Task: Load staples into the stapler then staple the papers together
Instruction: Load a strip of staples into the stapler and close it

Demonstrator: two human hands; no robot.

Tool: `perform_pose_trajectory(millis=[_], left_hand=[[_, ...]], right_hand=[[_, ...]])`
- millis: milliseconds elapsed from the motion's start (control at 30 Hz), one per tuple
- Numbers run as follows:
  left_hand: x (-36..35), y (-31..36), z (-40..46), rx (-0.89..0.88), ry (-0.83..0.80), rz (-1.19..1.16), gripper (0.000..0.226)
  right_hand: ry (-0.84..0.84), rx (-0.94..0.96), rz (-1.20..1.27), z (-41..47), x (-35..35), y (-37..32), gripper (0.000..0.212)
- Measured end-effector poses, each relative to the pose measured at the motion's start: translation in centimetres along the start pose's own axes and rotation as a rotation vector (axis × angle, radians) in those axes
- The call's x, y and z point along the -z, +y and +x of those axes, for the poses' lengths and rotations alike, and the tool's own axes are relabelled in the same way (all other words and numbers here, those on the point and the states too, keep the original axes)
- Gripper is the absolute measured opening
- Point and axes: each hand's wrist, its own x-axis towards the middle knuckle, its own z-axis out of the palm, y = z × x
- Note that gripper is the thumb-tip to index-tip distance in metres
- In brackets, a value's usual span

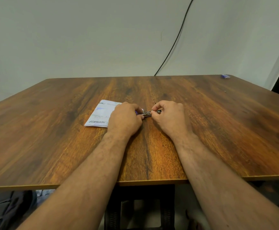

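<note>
Now loading the stapler (pixel 146 113) mid-bench (pixel 201 130), beside the papers (pixel 100 114).
Left hand (pixel 125 118) closed around its body; right hand (pixel 168 117) pinches the metal end. Small, rigid, slippery: hold its sides.

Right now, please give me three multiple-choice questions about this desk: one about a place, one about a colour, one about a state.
1. Where do the papers lie?
A. under the left hand's side
B. at the table's far right corner
C. on the floor

2. What colour is the cable on the wall?
A. white
B. black
C. red

3. How is the stapler held?
A. untouched
B. by one hand
C. by both hands

Answers: 1 A, the left hand partly covers them; 2 B, it shows dark against the pale wall; 3 C, the right hand grips the other end.
</note>
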Motion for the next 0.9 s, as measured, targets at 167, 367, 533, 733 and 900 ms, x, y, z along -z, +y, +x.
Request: perform_pose_trajectory(millis=[167, 367, 533, 733, 900], left_hand=[[0.0, 0.2, -0.1, 0.013, -0.013, -0.051, 0.013], [0.1, 0.0, -0.3, -0.02, -0.012, -0.103, 0.018], [0.2, 0.1, -0.3, -0.054, -0.011, -0.101, 0.02], [0.3, 0.1, -0.3, -0.09, -0.021, -0.071, 0.02], [0.5, 0.1, -0.4, -0.107, -0.03, -0.073, 0.02]], right_hand=[[-0.034, 0.023, -0.065, -0.2, 0.1, -0.4, 0.012], [-0.076, 0.07, -0.147, -0.4, 0.4, -0.9, 0.013], [-0.117, 0.09, -0.183, -0.4, 0.9, -1.0, 0.017], [-0.165, 0.092, -0.186, -0.4, 1.6, -0.9, 0.017], [-0.177, 0.08, -0.151, -0.2, 1.8, -0.7, 0.013]])
